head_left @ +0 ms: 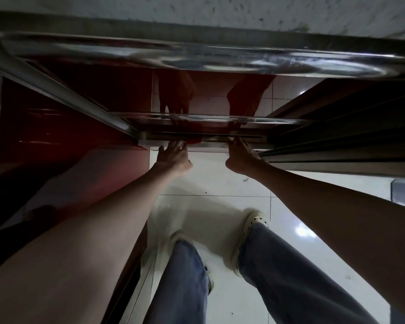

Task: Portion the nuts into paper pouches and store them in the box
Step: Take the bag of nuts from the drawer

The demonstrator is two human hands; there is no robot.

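No nuts, paper pouches or box are in view. I look straight down a cabinet below a steel counter. My left hand [173, 156] and my right hand [241, 157] both reach the metal edge [208, 139] at the foot of a glossy red cabinet front [211, 94]. The fingertips of both hands curl onto that edge and are partly hidden behind it. The red panel mirrors both hands. The two hands are about a hand's width apart.
The steel counter rim [197, 54] runs across the top. A red panel [56, 132] stands at the left and a dark opening [348, 118] at the right. Below are white floor tiles [208, 183], my jeans and cream clogs [255, 220].
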